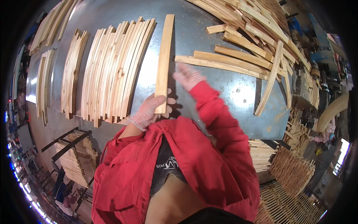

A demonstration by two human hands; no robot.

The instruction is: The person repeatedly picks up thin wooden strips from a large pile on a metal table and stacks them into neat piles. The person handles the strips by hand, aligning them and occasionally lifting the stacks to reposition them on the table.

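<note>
My left hand [152, 107], in a pale knit work glove, grips the near end of a wooden strip [165, 56] that points away from me over a metal-topped table [218, 86]. My right hand [187, 74], gloved too and blurred, is to the right of that strip with its fingers apart, close to the end of a long wooden strip [223, 65] lying crosswise. Left of the held strip, a row of wooden strips [117, 70] lies side by side with uneven ends. A narrower bundle of strips [73, 72] lies further left.
A loose heap of wooden strips [260, 33] covers the table's far right. More strips [44, 84] lie at the far left. Stacked wood on a black metal frame [71, 145] stands below left, and stacks of strips [291, 168] stand below right. A ribbed hose [332, 112] curves at the right.
</note>
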